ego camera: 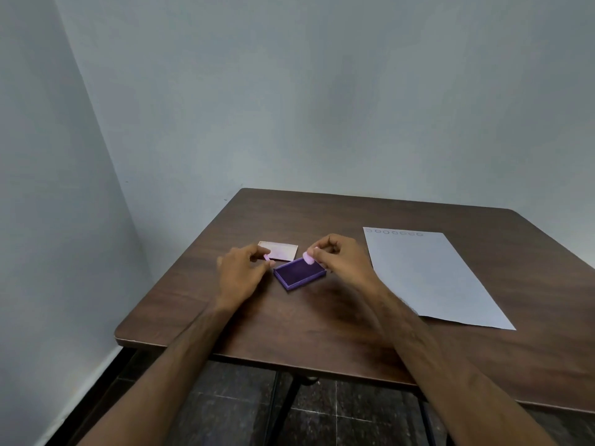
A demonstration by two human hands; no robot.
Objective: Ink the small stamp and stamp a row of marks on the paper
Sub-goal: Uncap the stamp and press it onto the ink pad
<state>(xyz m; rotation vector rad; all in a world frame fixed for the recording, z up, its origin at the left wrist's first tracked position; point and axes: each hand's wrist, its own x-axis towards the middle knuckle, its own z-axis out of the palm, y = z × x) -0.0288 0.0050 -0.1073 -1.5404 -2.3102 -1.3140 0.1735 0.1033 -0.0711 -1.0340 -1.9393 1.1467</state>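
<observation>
Right hand (341,257) pinching small pink stamp (308,258) over purple ink pad (297,274), left hand (240,272) pinching a little pink piece (267,257) beside it, paper (428,278) off to the right

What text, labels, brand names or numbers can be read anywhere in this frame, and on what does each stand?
No readable text in this frame.
Paper: a row of faint round stamp marks along its far edge; too small and pale to tell whether they hold any letters.
Ink pad: plain purple, no label visible.
Lid: pale inner face, no print.
Small stamp in the right hand: no marking legible.
</observation>
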